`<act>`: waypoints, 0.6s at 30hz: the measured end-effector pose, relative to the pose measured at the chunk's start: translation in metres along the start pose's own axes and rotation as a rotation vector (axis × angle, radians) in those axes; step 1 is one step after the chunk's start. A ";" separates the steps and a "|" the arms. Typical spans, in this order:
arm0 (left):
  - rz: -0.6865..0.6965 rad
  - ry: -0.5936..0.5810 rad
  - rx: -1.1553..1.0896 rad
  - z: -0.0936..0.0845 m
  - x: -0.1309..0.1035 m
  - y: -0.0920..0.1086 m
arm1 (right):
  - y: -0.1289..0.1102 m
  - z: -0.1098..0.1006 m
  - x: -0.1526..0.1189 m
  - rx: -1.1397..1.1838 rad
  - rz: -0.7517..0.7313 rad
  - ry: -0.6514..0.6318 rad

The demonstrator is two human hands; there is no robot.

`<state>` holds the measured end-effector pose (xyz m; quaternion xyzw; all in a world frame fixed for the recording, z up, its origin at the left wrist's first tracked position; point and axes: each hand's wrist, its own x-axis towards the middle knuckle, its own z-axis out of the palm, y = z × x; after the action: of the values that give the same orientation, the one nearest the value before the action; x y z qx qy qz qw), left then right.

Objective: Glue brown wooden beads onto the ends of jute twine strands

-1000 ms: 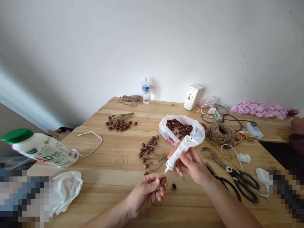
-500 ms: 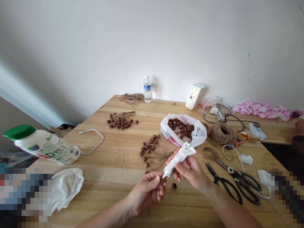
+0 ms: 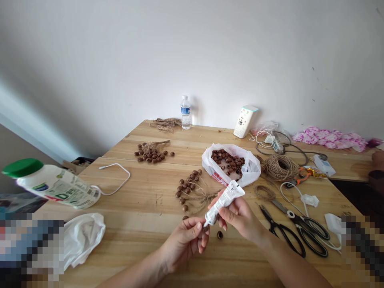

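My right hand (image 3: 237, 218) is closed around a white glue tube (image 3: 223, 202), tilted with its nozzle down to the left. The nozzle tip meets a brown nut shell (image 3: 205, 228) that my left hand (image 3: 187, 240) pinches between thumb and fingers; the fingers hide much of it. Just right of my left fingers a loose half shell (image 3: 220, 235) lies on the table. Behind my hands spreads a twine bundle (image 3: 208, 197) with several brown nut shells (image 3: 187, 188) at its strand ends. Beyond it an open white plastic bag (image 3: 252, 172) holds many more shells.
Two pairs of scissors (image 3: 309, 236), a twine ball (image 3: 280, 167) and orange-handled pliers (image 3: 303, 175) lie at the right. At the left are a green-capped jar (image 3: 60, 186) and a white cable (image 3: 120, 180). A water bottle (image 3: 185, 114) stands by the wall; another shell bunch (image 3: 154, 154) lies nearer.
The glue tube and my right hand have shifted very slightly left and down, the nozzle staying at the shell. My left hand keeps its pinch; the rest stays in place.
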<state>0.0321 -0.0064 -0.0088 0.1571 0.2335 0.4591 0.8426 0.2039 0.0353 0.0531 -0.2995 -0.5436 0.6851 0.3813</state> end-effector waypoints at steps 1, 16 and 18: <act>0.000 -0.001 0.002 0.000 0.000 0.000 | 0.000 0.000 0.000 -0.001 -0.001 0.000; 0.004 0.009 0.016 0.000 -0.001 0.000 | -0.003 -0.001 -0.001 0.001 -0.020 0.026; 0.005 0.005 0.018 0.001 -0.001 0.000 | -0.002 0.000 -0.001 -0.006 -0.023 0.028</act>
<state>0.0322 -0.0070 -0.0083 0.1642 0.2395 0.4595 0.8394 0.2054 0.0347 0.0551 -0.3040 -0.5438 0.6746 0.3960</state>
